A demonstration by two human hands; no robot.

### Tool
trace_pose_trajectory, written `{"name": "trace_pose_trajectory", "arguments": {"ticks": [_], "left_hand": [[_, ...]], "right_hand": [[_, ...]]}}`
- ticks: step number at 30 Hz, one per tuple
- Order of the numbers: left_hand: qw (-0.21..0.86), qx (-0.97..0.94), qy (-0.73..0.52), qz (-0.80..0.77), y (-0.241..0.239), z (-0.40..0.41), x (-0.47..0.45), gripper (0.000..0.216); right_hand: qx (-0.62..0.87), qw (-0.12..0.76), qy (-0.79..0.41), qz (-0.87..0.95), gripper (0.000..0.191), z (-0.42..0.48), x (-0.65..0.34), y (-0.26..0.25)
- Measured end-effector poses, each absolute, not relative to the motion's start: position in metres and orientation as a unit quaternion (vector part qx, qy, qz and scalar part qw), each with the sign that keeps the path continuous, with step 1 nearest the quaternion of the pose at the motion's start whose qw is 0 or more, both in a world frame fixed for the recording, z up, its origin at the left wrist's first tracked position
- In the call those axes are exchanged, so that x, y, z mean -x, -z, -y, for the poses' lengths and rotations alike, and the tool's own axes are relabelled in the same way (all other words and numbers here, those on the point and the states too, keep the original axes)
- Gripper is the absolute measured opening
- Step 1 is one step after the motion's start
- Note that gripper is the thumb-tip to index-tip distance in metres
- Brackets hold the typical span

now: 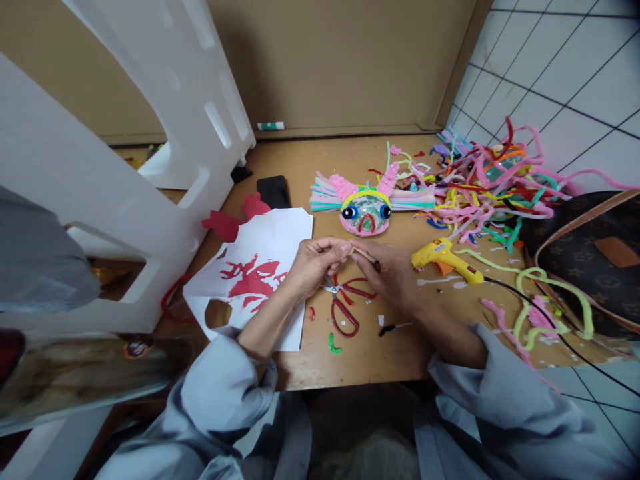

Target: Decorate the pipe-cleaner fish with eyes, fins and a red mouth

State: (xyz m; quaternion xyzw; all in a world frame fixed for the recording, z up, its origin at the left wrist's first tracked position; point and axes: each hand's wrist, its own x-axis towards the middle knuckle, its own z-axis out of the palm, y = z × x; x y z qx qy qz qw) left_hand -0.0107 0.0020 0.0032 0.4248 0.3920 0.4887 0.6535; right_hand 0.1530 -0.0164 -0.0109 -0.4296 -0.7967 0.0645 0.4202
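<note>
My left hand (pixel 316 261) and my right hand (pixel 389 272) meet above the wooden table (pixel 360 360), both with fingers pinched on a short tan stick-like piece (pixel 361 253) held between them. Just below the hands lie red-handled scissors (pixel 346 305). Beyond the hands sits a round craft face (pixel 366 211) with blue eyes, pink horns and striped pipe-cleaner sides. A yellow glue gun (pixel 441 259) lies right of my right hand.
A white paper with red cut shapes (pixel 260 267) lies under my left forearm. A tangle of coloured pipe cleaners (pixel 490 187) fills the right back. A brown patterned bag (pixel 590 260) is far right; a white plastic frame (pixel 150 153) and black phone (pixel 273 191) are left.
</note>
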Motion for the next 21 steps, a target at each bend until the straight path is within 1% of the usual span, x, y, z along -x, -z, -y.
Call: {"name": "trace_pose_trajectory", "arguments": {"ticks": [3,8,13,21], "left_hand": [[0.652,-0.399,-0.511,-0.394,-0.0017,-0.0034,0.0095,0.04],[0.661,-0.387,-0.511,-0.389,-0.0027,-0.0024,0.0081,0.037],[0.656,-0.372,-0.519,-0.403,-0.0043,-0.0002,0.0064,0.033],[0.622,-0.377,-0.552,-0.407,-0.0044,-0.0027,0.0071,0.031]], "right_hand": [[0.447,0.423,-0.043,0.787,0.029,0.0181,-0.153,0.01],[0.482,0.423,0.022,0.767,0.032,0.0175,-0.154,0.0109],[0.482,0.422,0.026,0.767,0.033,0.0177,-0.1525,0.0113],[0.467,0.436,-0.013,0.769,0.029,0.0187,-0.1504,0.0114]]}}
